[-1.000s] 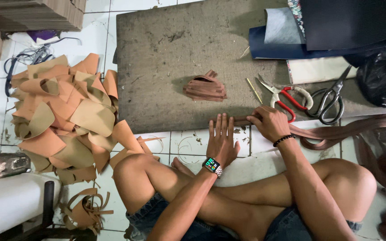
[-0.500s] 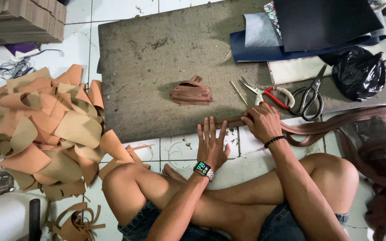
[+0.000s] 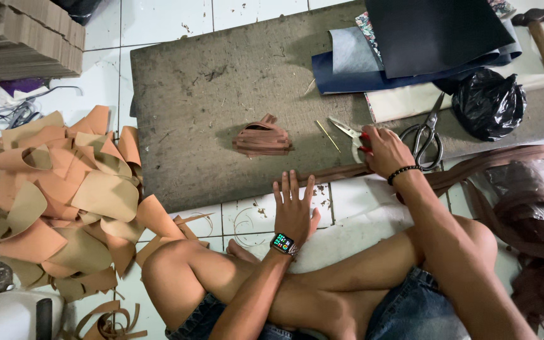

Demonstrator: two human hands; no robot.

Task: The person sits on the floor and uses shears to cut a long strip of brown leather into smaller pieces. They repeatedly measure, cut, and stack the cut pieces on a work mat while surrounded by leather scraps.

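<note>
The right hand [image 3: 383,150] lies on the red-handled snips [image 3: 355,133] at the near edge of the grey work board [image 3: 221,82], fingers curled over the handles; whether they fully grip is unclear. The left hand [image 3: 294,204] rests flat, 5 fingers spread, on the tile just below that board, pinning the end of the long brown strap [image 3: 473,167] along its near edge. A neat cut likely needs the strap kept taut and flat against the board.

A leather craft workshop, worked on a tiled floor. Heaped tan offcuts [image 3: 58,201], scissors [image 3: 426,135] (black-handled) and a worn cutting board [image 3: 221,82] show it.
</note>
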